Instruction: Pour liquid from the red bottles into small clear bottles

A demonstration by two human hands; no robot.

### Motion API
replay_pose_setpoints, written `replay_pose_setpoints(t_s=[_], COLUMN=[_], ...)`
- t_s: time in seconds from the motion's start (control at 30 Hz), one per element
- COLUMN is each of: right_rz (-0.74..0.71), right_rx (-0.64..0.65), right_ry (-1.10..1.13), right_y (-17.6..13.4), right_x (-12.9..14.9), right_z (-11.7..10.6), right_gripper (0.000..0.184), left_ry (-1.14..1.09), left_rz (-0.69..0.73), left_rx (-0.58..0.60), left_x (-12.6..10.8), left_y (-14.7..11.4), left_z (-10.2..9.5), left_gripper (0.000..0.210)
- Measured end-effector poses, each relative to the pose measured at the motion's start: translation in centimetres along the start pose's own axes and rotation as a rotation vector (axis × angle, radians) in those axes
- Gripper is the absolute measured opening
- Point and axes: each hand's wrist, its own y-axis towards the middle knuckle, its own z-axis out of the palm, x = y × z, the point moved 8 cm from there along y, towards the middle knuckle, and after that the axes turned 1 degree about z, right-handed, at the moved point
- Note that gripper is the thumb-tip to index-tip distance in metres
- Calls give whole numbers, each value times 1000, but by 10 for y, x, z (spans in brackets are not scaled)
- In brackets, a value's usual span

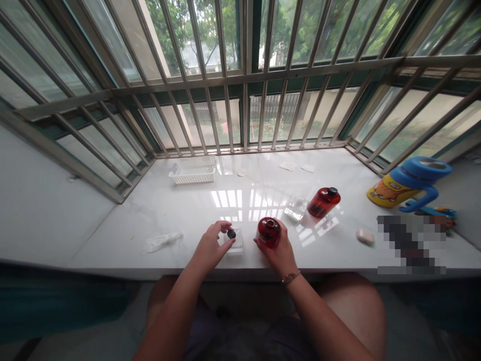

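Observation:
My right hand (280,250) wraps round a red see-through bottle (267,235) near the counter's front edge. That bottle has no cap on, and its round mouth faces up. My left hand (212,245) pinches a small black cap (231,234) between thumb and fingers. Just under the cap is a clear square container (235,245); whether the hand touches it I cannot tell. A second red bottle (323,203), with its black cap on, stands further back to the right. Beside it is another clear container (295,208).
On the white counter (124,225) are a white mesh basket (193,173), a crumpled clear wrapper (162,241) and a pale pinkish block (365,236). A blue and yellow jug (408,183) stands at the right. Metal window bars (246,118) close off the back.

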Motion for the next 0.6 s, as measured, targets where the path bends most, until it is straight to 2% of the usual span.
replay_pose_setpoints(t_s=[0.13,0.3,0.43,0.5,0.6], right_rz=[34,89,-14,-99,-269], right_rx=[-3,5,-73,-169,-291], right_ry=[9,8,-33,-76,-127], right_y=[0,2,-1,-9,-29], right_x=[-2,-11,1,18,57], right_z=[0,4,-9,-26,-47], right_gripper=[96,105,119,113,85], left_ry=[-57,-80,-65,-78,-140], left_rz=[2,75,93,72,43], left_rx=[2,7,3,6,13], left_x=[0,-5,-3,1,7], left_y=[-4,-8,-11,-12,-8], left_z=[1,7,10,13,22], left_gripper=[39,42,56,78,99])
